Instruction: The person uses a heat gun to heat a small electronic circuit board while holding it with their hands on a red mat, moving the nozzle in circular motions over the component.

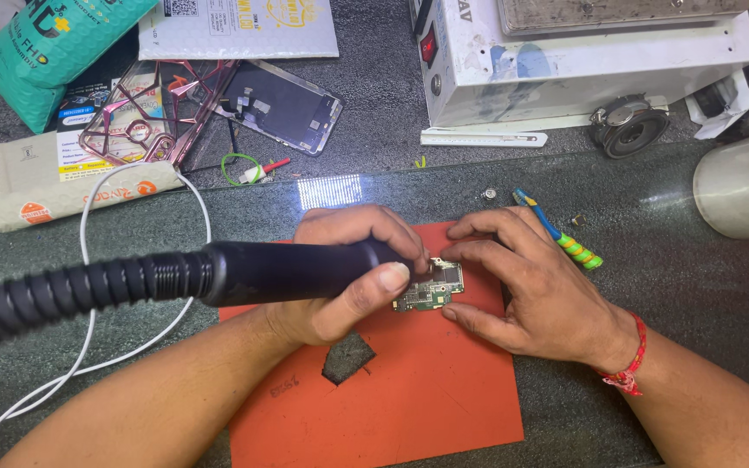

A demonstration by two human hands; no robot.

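My left hand (340,277) grips a black hot-air wand (288,270) whose ribbed hose (71,290) runs off to the left; its tip points at a small green circuit board (431,290). The board lies on an orange mat (426,390) with a hole cut in it. My right hand (535,290) rests flat on the mat, its fingertips pressing the board's right edge. A red thread is tied round that wrist.
A white machine box (565,65) stands at the back right, with a tape roll (743,186) at the far right. A blue tool with a green-striped grip (561,234) lies behind my right hand. A phone screen (279,104), clear pink case (145,113), white cable (88,329) and packets sit at left.
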